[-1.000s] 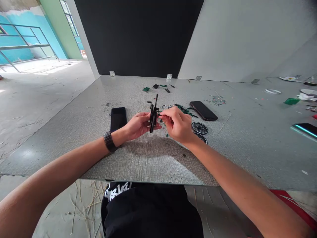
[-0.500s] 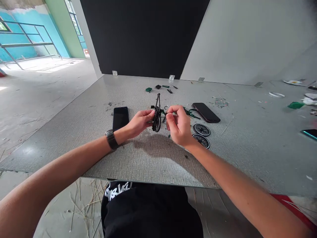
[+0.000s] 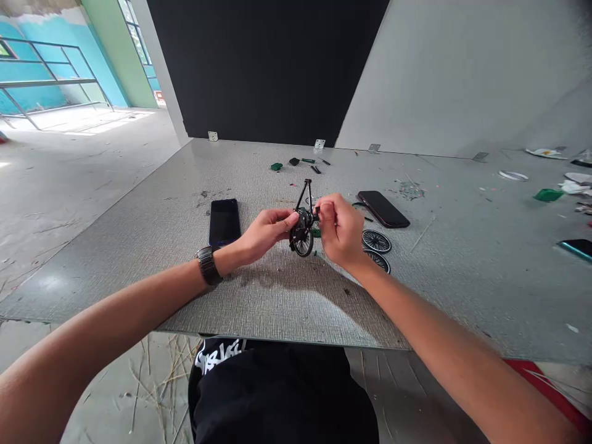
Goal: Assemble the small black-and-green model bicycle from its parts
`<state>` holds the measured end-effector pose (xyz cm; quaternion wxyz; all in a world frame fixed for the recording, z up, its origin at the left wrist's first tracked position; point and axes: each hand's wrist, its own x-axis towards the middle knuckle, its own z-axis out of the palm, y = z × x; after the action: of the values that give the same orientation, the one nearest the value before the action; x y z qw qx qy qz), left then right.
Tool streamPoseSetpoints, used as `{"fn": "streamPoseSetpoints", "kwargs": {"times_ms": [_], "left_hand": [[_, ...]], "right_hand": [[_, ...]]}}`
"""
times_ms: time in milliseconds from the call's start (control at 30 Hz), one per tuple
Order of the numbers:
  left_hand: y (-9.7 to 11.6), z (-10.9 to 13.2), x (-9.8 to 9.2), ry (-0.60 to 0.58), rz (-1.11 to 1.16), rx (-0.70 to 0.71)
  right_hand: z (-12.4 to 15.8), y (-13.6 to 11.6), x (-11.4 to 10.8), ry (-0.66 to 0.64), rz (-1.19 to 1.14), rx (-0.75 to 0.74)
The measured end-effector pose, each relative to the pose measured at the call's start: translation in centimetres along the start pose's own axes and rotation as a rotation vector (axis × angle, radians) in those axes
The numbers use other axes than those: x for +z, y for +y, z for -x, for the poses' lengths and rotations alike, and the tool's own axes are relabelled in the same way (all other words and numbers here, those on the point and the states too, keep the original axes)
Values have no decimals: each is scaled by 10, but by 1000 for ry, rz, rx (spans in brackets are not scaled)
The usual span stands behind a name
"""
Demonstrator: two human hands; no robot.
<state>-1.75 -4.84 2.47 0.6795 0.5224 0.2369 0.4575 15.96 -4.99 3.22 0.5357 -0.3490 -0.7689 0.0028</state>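
A small black model bicycle (image 3: 303, 242), partly built, has one spoked wheel at its lower end and thin forked bars pointing up. My left hand (image 3: 266, 231) pinches it from the left between thumb and fingers, holding it just above the table. On the other side, my right hand (image 3: 341, 231) is closed, its thumb and fingertips against a short black part sticking out from the bicycle. Whatever lies between those fingertips is too small and hidden to name. Two loose spoked wheels (image 3: 376, 241) lie beside my right wrist. Green pieces (image 3: 316, 233) show partly behind the bicycle.
One dark phone (image 3: 224, 222) lies left of my left hand, another (image 3: 383, 208) behind the wheels. Small green and black parts (image 3: 294, 161) are scattered toward the back panel (image 3: 272, 74). A third phone (image 3: 576, 248) and scraps lie at the far right of the table (image 3: 277, 308).
The model bicycle has turned, so its wheel now shows more broadly, and it has shifted slightly right. Both hands have moved a little to the right with it.
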Motion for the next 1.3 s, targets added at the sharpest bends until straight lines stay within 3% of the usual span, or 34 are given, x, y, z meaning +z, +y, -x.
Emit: {"fn": "streamPoseSetpoints", "kwargs": {"times_ms": [133, 200, 433, 667, 800, 1033, 1300], "left_hand": [[3, -2, -4, 81, -24, 90], [3, -5, -9, 106, -41, 113], [1, -13, -26, 82, -210, 188], [3, -6, -18, 17, -361, 202], [4, -9, -20, 84, -322, 246], [6, -16, -36, 139, -575, 310], [8, -13, -17, 160, -776, 392]], "right_hand": [[1, 1, 5, -240, -242, 231], [3, 0, 6, -300, -343, 310], [6, -5, 3, -193, -531, 360], [2, 1, 9, -197, -612, 459], [4, 3, 14, -296, -670, 519], [3, 5, 10, -213, -698, 555], [1, 18, 12, -274, -730, 627]]}}
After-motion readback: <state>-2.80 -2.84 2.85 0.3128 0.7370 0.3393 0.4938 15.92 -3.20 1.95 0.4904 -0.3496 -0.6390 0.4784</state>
